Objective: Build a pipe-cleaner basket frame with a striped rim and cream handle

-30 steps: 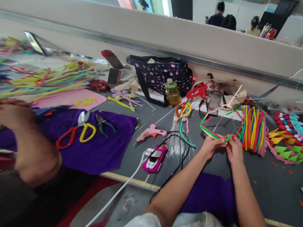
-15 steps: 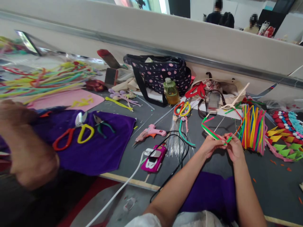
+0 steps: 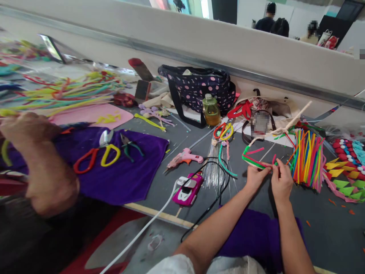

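Both of my hands pinch a bundle of green, red and pink pipe cleaners (image 3: 252, 156) that bends in a loop away from me. My left hand (image 3: 254, 178) grips the strands from the left side. Right beside it, my right hand (image 3: 281, 182) holds the short ends with its fingertips. Just to the right of that hand stands a thick bunch of many-coloured pipe cleaners (image 3: 307, 158).
Another person's forearm (image 3: 40, 163) reaches in at the left over a purple cloth (image 3: 125, 179) with scissors (image 3: 98, 154) and pliers. A pink glue gun (image 3: 185, 158), a pink toy car (image 3: 188, 188), cables, a bottle (image 3: 211, 110), a spotted bag (image 3: 199, 89) and folded paper chains (image 3: 345, 175) lie around.
My hands have shifted the pipe cleaner bundle slightly; the green end near my right fingers is tucked away and pink ends stick up. The view has moved a little to the left.
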Action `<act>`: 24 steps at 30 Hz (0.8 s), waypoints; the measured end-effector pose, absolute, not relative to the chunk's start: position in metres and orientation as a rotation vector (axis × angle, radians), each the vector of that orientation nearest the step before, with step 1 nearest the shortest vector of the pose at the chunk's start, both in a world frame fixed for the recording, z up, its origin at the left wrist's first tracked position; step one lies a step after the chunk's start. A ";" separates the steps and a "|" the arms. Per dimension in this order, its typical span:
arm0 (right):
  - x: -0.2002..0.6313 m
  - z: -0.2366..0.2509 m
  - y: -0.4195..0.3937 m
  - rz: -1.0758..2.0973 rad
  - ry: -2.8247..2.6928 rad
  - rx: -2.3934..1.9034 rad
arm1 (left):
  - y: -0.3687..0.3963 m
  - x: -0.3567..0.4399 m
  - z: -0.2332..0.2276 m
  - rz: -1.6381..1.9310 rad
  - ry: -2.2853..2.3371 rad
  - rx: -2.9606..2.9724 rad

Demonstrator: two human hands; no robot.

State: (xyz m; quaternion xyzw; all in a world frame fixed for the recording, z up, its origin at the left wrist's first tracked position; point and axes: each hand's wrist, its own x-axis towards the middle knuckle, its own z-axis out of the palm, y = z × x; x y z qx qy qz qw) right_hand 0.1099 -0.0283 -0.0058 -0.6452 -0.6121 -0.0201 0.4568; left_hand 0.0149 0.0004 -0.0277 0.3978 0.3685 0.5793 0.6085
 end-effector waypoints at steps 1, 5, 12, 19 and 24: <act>0.110 -0.006 -0.028 -0.071 -1.529 -1.621 | 0.000 0.016 -0.029 1.354 0.857 0.965; 0.112 -0.007 -0.027 -0.017 -1.537 -1.704 | -0.002 0.018 -0.031 1.385 0.867 1.062; 0.119 -0.012 -0.025 0.509 -1.319 -1.527 | -0.002 0.022 -0.038 1.418 0.899 1.058; 0.113 -0.007 -0.025 0.412 -1.436 -1.432 | 0.002 0.016 -0.033 1.393 0.944 0.985; 0.108 -0.004 -0.027 0.360 -1.445 -1.372 | 0.003 0.012 -0.023 1.369 0.900 0.708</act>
